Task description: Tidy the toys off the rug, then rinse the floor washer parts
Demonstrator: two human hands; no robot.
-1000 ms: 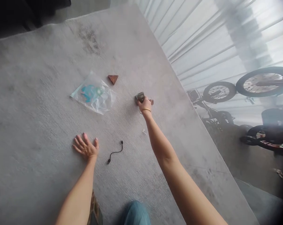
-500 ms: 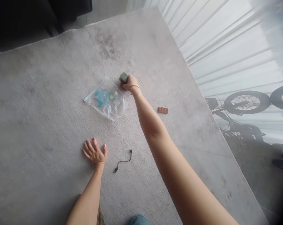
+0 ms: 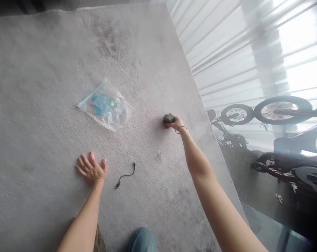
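Observation:
My right hand (image 3: 175,123) reaches far out over the grey carpet (image 3: 43,70) and is closed round a small dark grey object (image 3: 169,118), held at the carpet near its right edge. My left hand (image 3: 91,168) lies flat on the carpet with fingers spread, holding nothing; a ring shows on one finger. A clear plastic zip bag (image 3: 106,106) with blue and green pieces inside lies between and beyond the hands. A short black cable (image 3: 125,175) lies just right of my left hand.
A tiny white scrap (image 3: 159,153) lies on the carpet near my right forearm. Sheer curtains (image 3: 239,45) hang along the carpet's right edge, with bikes (image 3: 276,115) behind the glass. My knee in blue fabric (image 3: 142,241) shows at the bottom.
My right hand, holding the dark object, swung from beside the zip bag back to the right edge of the carpet. The brown triangle and small brown piece are gone from sight. Left hand stayed flat.

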